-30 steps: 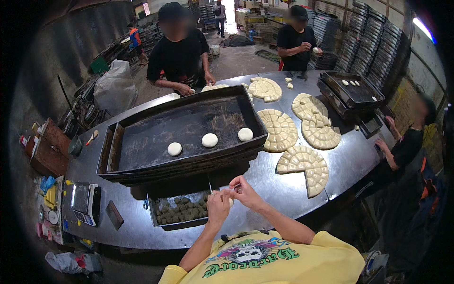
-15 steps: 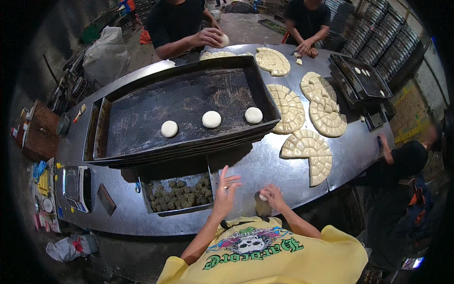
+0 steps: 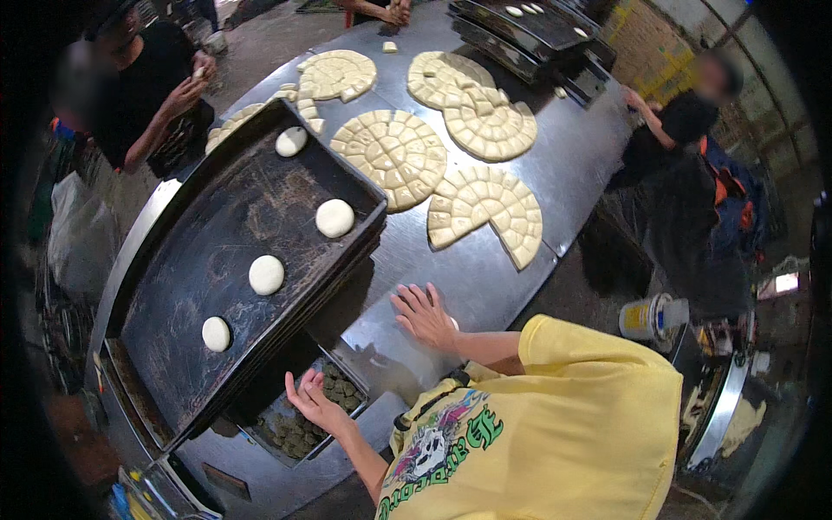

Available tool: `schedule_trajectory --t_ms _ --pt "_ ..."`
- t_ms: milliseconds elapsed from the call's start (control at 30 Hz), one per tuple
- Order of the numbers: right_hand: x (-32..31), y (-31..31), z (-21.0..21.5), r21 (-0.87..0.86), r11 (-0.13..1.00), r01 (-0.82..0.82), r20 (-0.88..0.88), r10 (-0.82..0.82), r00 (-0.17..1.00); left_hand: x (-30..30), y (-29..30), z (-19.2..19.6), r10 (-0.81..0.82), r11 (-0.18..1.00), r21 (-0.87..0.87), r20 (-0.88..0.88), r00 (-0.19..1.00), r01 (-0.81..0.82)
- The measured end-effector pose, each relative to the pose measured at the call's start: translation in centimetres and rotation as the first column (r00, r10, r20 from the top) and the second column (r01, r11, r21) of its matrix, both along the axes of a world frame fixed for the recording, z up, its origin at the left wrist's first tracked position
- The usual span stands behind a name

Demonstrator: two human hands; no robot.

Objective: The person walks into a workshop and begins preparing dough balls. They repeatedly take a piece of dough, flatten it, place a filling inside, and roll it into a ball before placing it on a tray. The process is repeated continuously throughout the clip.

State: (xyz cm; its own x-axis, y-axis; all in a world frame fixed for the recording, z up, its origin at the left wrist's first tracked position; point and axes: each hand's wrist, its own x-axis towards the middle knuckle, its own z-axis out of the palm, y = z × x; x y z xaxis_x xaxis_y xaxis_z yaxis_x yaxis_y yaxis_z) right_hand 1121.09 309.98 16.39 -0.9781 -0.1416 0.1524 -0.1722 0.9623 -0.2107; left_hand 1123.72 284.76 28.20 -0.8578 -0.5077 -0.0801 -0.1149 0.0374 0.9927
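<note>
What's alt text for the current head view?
A person in a yellow shirt spreads their right hand palm-down at a metal table, white dough showing beside it; the left hand is open near dark balls. A black tray bears four dough rounds; segmented dough discs lie beyond.

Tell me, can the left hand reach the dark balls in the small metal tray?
Likely yes: the left hand appears open just above the dark balls, and nothing visible stands between them.

A bakery workroom — dough rounds (image 3: pixel 388 160) across a metal table (image 3: pixel 407 264), pale dough balls (image 3: pixel 334 218) on a black tray (image 3: pixel 225 227).
</note>
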Motion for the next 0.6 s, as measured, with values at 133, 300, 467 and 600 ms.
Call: schedule_trajectory --t_ms 133,300,467,600 --pt "-0.2 -0.1 -0.5 -0.047 0.999 -0.002 -0.044 0.000 0.999 -0.6 1.3 0.3 -0.057 0.997 0.056 -0.047 0.997 0.060" --pt "-2.2 1.5 -3.5 -0.447 0.894 0.038 0.056 -0.014 0.998 -1.0 4.0 2.7 -0.277 0.952 0.102 -0.110 0.955 0.288" --pt "-0.3 2.3 -1.1 -0.306 0.950 0.059 -0.001 -0.062 0.998 1.7 3.9 2.2 -0.329 0.941 0.047 -0.094 0.940 0.334" --pt "1.1 2.9 -0.9 -0.070 0.997 0.028 -0.177 -0.040 0.983 4.4 2.9 1.7 -0.277 0.958 0.069 -0.047 0.960 0.280"
